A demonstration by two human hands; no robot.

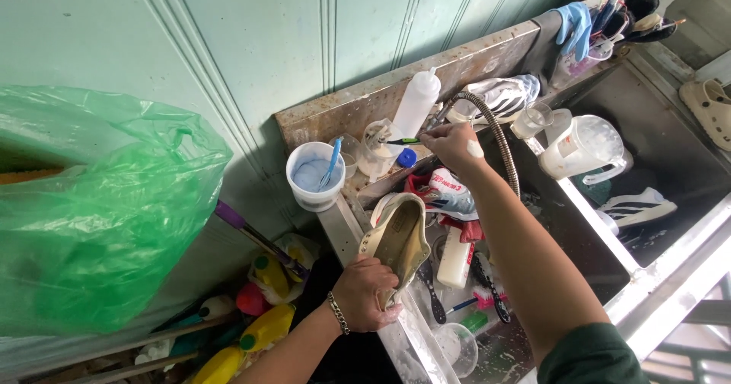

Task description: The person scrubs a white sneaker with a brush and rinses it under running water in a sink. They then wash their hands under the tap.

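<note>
Left hand (367, 293) grips a beige shoe (397, 239) by its heel at the near sink edge (335, 224). Right hand (454, 145) pinches a green-handled toothbrush (400, 141) farther back, beside the white squeeze bottle (416, 104)

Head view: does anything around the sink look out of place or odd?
Shoes lie in a kitchen-style steel sink: a red and white sneaker under the right hand, a striped one in the far basin. The left hand holds a beige shoe over the rim. Brushes are scattered below.
</note>
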